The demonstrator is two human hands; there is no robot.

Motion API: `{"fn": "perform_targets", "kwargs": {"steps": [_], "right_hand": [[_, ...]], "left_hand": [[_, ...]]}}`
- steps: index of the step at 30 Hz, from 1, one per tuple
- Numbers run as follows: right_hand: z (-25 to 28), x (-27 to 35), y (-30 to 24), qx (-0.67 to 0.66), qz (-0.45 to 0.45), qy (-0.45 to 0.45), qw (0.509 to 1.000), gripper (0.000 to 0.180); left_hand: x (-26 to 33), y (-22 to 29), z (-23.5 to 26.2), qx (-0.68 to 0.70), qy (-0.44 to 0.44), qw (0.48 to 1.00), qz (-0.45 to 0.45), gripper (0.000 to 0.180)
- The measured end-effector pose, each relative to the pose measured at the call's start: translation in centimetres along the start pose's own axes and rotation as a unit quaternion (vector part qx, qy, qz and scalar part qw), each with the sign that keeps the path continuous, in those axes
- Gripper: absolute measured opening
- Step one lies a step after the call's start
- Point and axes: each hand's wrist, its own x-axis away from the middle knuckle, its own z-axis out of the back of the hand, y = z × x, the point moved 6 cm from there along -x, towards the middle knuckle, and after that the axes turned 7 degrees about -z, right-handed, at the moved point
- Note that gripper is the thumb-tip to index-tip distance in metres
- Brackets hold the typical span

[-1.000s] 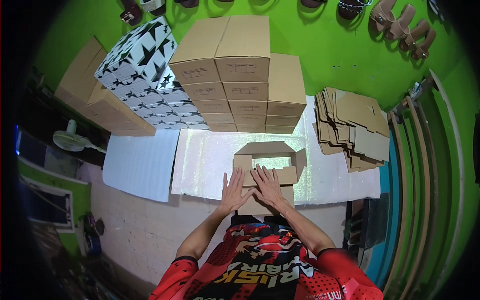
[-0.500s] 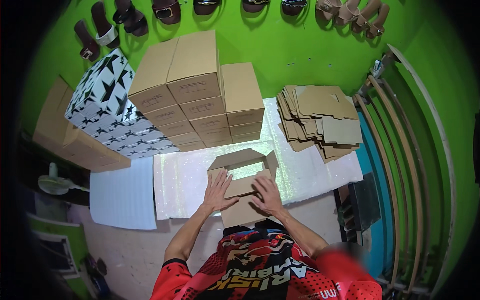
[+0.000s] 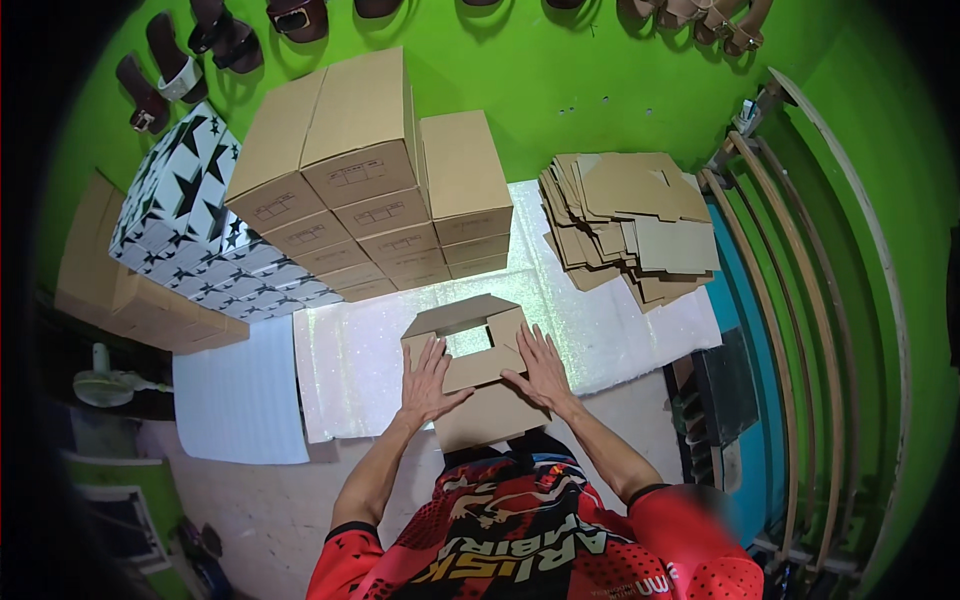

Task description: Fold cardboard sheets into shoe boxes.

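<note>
A brown cardboard box [image 3: 487, 412], partly folded, stands at the near edge of the shiny white table cover [image 3: 350, 345]. Its flaps are raised, and the white cover shows through a gap in the middle. My left hand [image 3: 427, 380] lies spread along the box's left side, thumb pointing inward over the near panel. Against the right side rests my right hand [image 3: 541, 370], fingers stretched out along the edge of a folded flap. Both palms face the cardboard, and neither hand is closed around it.
Stacked brown boxes [image 3: 360, 130] rise at the back left, beside white boxes with black stars [image 3: 185, 190]. Flattened cardboard pieces [image 3: 650, 190] are piled at the back right. Sandals [image 3: 230, 35] hang on the green wall. Long wooden rails [image 3: 775, 300] stand at the right.
My right hand has moved outward, from over the near panel to the box's right side. The right flap now lies folded inward. My left hand stays at the left side.
</note>
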Motion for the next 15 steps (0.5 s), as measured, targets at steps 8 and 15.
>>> {"fn": "perform_targets", "kwargs": {"steps": [8, 15], "right_hand": [[1.1, -2.2, -0.9, 0.008, -0.024, -0.031, 0.999, 0.101], [0.5, -3.5, -1.2, -0.017, -0.019, 0.013, 1.0, 0.098]], "left_hand": [[0.3, -0.3, -0.1, 0.004, 0.035, 0.999, -0.024, 0.098], [0.1, -0.5, -0.3, 0.008, 0.04, 0.999, -0.006, 0.1]]}}
